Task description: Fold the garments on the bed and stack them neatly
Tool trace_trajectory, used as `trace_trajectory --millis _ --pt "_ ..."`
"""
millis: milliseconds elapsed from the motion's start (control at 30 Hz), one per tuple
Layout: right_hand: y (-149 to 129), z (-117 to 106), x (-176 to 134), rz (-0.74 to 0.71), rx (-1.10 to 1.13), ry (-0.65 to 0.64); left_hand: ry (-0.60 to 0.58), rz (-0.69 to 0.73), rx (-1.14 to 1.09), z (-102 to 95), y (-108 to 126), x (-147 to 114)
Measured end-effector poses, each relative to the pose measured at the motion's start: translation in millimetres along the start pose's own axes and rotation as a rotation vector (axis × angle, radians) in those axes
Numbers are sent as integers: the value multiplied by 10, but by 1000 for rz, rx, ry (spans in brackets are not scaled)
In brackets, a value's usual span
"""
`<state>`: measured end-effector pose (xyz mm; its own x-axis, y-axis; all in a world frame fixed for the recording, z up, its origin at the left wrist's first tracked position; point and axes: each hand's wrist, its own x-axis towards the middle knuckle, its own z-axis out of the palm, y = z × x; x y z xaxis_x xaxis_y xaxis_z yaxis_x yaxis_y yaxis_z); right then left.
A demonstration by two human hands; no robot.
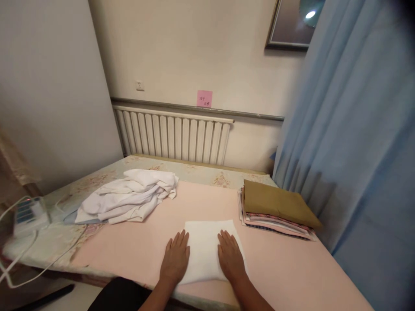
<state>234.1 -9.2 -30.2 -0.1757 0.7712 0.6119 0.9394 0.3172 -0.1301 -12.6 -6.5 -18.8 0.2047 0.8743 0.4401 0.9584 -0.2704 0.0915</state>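
Observation:
A white folded cloth, roughly square, lies flat on a pink sheet near the front edge of the bed. My left hand rests at the cloth's left edge with its fingers stretched out. On the right part of the cloth lies my right hand, palm down and fingers extended. Neither hand grips anything. Further right is a stack of folded fabrics with an olive-brown piece on top. To the left, a crumpled heap of white cloth sits on the bed.
A power strip with white cables is at the left edge of the bed. Behind the bed are a radiator and a wall with a pink note. A blue curtain hangs along the right side.

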Motion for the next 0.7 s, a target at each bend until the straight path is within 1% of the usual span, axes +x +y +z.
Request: trace_trajectory --millis 433,567,700 --pt "-23 -36 18 25 -4 -40 -9 -5 -3 -21 3 2" --pt "-32 -48 20 34 1 -32 -30 -11 -7 -47 14 17" --pt "-41 -55 19 41 8 -27 -17 -12 -11 -48 15 22"
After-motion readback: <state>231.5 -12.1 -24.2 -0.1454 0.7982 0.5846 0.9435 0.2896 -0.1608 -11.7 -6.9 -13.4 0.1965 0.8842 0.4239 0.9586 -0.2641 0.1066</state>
